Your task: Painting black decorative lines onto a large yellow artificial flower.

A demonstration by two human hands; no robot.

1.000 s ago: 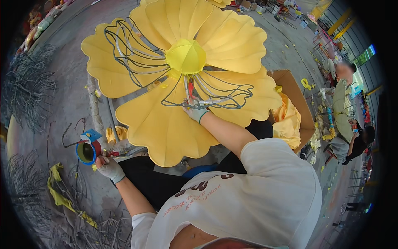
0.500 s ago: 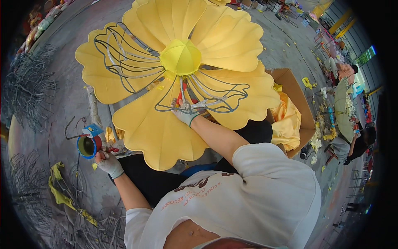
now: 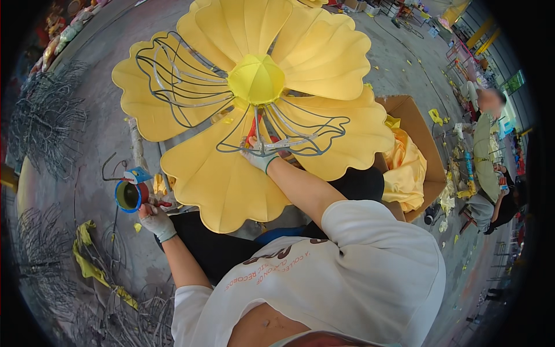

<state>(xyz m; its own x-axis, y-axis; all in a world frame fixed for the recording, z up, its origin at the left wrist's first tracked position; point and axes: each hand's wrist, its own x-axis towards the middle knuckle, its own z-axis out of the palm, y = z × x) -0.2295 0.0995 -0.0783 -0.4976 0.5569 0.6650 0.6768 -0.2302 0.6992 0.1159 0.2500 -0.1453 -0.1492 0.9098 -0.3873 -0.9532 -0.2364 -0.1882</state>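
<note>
A large yellow fabric flower (image 3: 208, 179) with scalloped petals and a rounded yellow centre (image 3: 256, 79) fills the space before me. Dark bent-wire petal frames (image 3: 185, 95) fan out from that centre on the left and at the near right. My right hand (image 3: 260, 156), in a pale glove, is closed around a red tool (image 3: 252, 132) beside the near frame; its working end is partly hidden. At the left, my gloved left hand (image 3: 157, 223) is closed at the edge of a round blue-rimmed can (image 3: 129, 196), dark inside. A small red piece (image 3: 165, 203) shows by its fingers.
A cardboard box (image 3: 426, 156) holding shiny yellow cloth (image 3: 404, 179) stands at the right. Tangled dark wire bundles (image 3: 46, 110) and a yellow strip (image 3: 87, 260) lie on the floor at the left. Other people (image 3: 496, 199) sit at the far right, among scraps.
The whole view has shifted slightly. Both hands keep their places at the can and the wire frame, with no clear change in grip.
</note>
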